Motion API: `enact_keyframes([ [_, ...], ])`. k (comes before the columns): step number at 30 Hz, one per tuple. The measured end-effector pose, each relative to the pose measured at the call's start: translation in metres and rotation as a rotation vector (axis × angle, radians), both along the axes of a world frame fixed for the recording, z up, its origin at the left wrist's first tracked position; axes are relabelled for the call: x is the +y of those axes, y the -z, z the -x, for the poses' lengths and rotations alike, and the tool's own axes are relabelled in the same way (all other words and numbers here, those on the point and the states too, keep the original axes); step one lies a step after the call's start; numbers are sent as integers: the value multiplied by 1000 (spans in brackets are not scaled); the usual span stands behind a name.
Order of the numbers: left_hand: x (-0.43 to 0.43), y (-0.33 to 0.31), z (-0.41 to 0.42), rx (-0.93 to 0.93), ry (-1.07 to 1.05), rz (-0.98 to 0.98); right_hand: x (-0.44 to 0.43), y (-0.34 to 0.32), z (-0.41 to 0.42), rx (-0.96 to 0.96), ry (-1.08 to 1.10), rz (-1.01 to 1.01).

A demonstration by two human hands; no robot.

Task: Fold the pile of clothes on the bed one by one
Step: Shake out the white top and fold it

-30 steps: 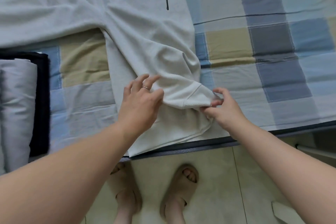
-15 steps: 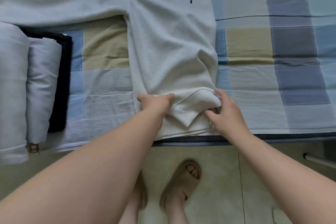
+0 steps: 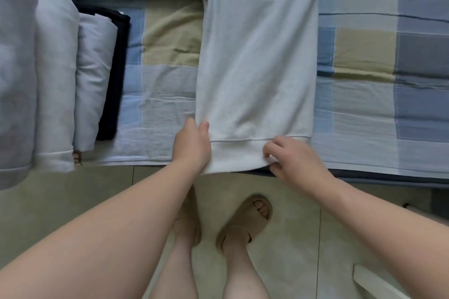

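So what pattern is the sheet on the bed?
The checked bed sheet shows blue, grey and tan squares; head view shows it best.

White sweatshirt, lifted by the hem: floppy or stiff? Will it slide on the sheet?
Probably floppy: the sweatshirt lies flat and its hem bunches where the right hand pinches it. Likely drags rather than slides: thick-looking fabric on wrinkled sheet.

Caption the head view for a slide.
Left hand and right hand grip the hem of the white sweatshirt on the checked bed, beside folded clothes.
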State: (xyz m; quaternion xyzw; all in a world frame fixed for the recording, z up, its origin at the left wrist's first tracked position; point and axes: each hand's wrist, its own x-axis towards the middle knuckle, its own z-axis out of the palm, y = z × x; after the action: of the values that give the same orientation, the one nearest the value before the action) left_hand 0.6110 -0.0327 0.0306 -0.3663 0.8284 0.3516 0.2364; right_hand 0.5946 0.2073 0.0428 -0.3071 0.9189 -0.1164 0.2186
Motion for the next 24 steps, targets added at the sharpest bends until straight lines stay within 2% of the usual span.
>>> enact_keyframes([
  [2,-3,8,-5,-95,73,-3,-5,2,6,-176,8,-172],
  [4,-5,11,-10,-125,81,-33,-8,-2,12,-282,61,-181],
  [5,-5,10,-11,-100,55,-54,-8,-5,14,-261,108,-113],
  [7,-5,8,-9,-9,-25,-95,-6,-4,17,-61,192,1],
  [8,-4,7,-7,27,-39,-101,-4,-3,18,-8,238,-22],
  [10,-3,8,-6,23,1,-87,0,-2,22,-95,291,-205],
  [12,-2,14,-8,-57,74,-63,5,1,20,-213,238,-372],
  [16,-9,12,3,-271,199,4,0,-10,33,-296,282,-342],
  [18,-14,1,20,-313,212,15,-8,-24,53,-413,342,-367],
  [19,-16,-4,30,-283,169,-23,-11,-31,63,-459,387,-348],
  [21,-20,-12,58,-146,93,-61,-18,-40,84,-408,509,-253],
  [22,-22,-12,75,-65,135,6,-21,-42,93,-332,576,-188],
  [24,-29,-11,114,121,369,279,-31,-38,119,-180,615,-49],
])
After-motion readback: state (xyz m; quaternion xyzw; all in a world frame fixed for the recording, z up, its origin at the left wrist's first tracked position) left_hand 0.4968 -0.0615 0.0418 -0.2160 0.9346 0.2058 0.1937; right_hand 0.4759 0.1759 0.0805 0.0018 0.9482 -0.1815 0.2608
